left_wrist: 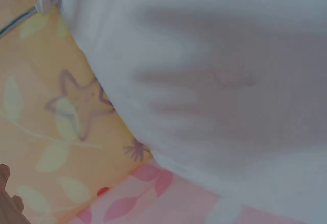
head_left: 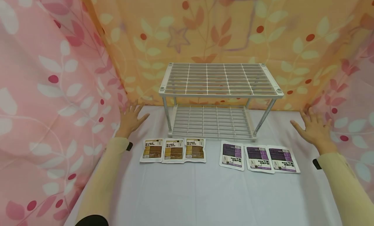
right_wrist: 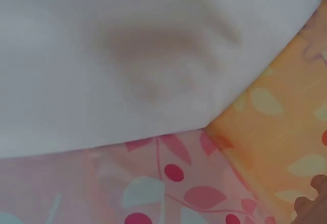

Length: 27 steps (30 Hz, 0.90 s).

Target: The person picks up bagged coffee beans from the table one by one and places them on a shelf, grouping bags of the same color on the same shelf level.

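Observation:
My left hand (head_left: pixel 130 120) is spread with straight fingers at the left side of the table, holding nothing. On the far right my right hand (head_left: pixel 315 130) is likewise spread, thumb toward the middle. Between them stands a two-tier white wire rack (head_left: pixel 210 122) with grey metal posts. In front of it lie three brown-and-gold packets (head_left: pixel 174 150) in a row, nearest my left hand. Three purple-and-white packets (head_left: pixel 259 158) lie toward the right, the outermost closest to my right hand. In the wrist views only fingertips show at the lower corners, and hand shadows fall on the white cloth.
A white cloth (head_left: pixel 187 196) covers the table. Orange patterned fabric (head_left: pixel 198 34) hangs behind the rack. Pink leaf-print fabric (head_left: pixel 58 96) walls the left side, and similar pink fabric (head_left: pixel 350 122) closes off the right.

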Motion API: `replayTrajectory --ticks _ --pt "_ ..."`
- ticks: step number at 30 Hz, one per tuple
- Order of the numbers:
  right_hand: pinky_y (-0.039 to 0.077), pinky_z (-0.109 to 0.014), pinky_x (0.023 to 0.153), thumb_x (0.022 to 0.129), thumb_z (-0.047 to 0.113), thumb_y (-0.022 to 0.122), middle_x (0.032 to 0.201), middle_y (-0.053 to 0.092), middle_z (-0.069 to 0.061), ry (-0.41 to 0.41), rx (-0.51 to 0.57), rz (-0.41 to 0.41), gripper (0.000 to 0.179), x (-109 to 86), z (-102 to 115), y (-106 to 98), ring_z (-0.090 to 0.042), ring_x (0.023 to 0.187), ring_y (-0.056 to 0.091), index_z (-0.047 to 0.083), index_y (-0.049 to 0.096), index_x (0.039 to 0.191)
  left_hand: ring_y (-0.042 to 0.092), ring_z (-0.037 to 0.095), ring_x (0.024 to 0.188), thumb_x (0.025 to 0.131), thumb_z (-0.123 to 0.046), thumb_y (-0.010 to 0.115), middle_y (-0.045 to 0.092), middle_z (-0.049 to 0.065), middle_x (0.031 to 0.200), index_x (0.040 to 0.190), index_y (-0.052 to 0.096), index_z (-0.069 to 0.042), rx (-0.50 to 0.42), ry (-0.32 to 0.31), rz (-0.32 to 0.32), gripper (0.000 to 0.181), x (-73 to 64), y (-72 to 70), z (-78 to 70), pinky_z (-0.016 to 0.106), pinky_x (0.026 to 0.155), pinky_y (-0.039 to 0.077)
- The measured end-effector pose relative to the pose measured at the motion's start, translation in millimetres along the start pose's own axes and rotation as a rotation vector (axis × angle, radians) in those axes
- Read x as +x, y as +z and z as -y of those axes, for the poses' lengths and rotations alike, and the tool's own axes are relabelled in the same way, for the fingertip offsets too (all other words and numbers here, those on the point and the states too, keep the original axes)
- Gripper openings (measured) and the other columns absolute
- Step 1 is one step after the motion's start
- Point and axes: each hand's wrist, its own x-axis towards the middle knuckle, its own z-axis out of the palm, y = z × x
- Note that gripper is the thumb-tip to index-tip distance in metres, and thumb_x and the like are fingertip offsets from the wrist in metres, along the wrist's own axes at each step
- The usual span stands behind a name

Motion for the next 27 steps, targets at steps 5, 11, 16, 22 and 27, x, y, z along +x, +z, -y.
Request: replayTrajectory --ticks 5,11,16,22,27 --pt "-0.004 -0.072 0.1 0.095 0.056 0.027 0.15 0.003 -0.029 -0.022 0.031 -0.059 0.076 -2.2 8.0 3.4 -0.05 0.135 -0.005 0.008 0.005 0.149 -0.002 0.031 0.143 0.09 -0.059 0.043 0.012 0.007 0.156 0.147 0.026 -0.021 0.002 -0.013 0.023 0.071 -3.2 -1.6 -11.5 0.066 0.104 -0.01" --pt "0.013 -0.068 0.103 0.097 0.04 0.039 0.139 0.028 -0.036 -0.071 0.122 -0.21 0.063 -11.0 26.9 12.4 -0.054 0.127 0.023 -0.007 0.032 0.138 0.001 0.03 0.143 0.091 -0.055 0.045 0.019 0.013 0.153 0.147 0.028 -0.016 -0.075 -0.019 -0.022 0.07 -11.3 -0.1 -22.3 0.064 0.106 -0.008" --pt "0.031 -0.065 0.091 0.095 0.028 0.046 0.124 0.045 -0.036 -0.033 0.256 -0.299 0.048 -23.4 51.2 17.8 -0.052 0.113 0.041 -0.007 0.048 0.128 0.014 0.033 0.14 0.092 -0.053 0.043 0.028 0.017 0.149 0.143 0.034 -0.01 -0.157 -0.031 -0.059 0.068 -20.2 6.0 -33.4 0.061 0.109 0.0" --pt "0.041 -0.02 0.063 0.091 0.02 0.054 0.093 0.062 -0.025 0.015 0.41 -0.435 0.029 -38.0 86.9 23.8 -0.017 0.075 0.058 -0.005 0.064 0.103 0.037 0.041 0.125 0.094 -0.047 0.045 0.044 0.023 0.136 0.134 0.045 -0.002 -0.301 -0.055 -0.127 0.061 -35.1 10.2 -50.4 0.06 0.103 0.025" --pt "0.034 -0.007 0.059 0.091 0.022 0.057 0.085 0.065 -0.021 0.026 0.499 -0.436 0.027 -47.8 111.4 33.7 0.018 0.066 0.039 -0.003 0.066 0.098 0.04 0.042 0.122 0.094 -0.051 0.043 0.047 0.02 0.132 0.132 0.047 -0.003 -0.424 -0.119 -0.074 0.062 -50.0 18.7 -66.6 0.06 0.099 0.031"
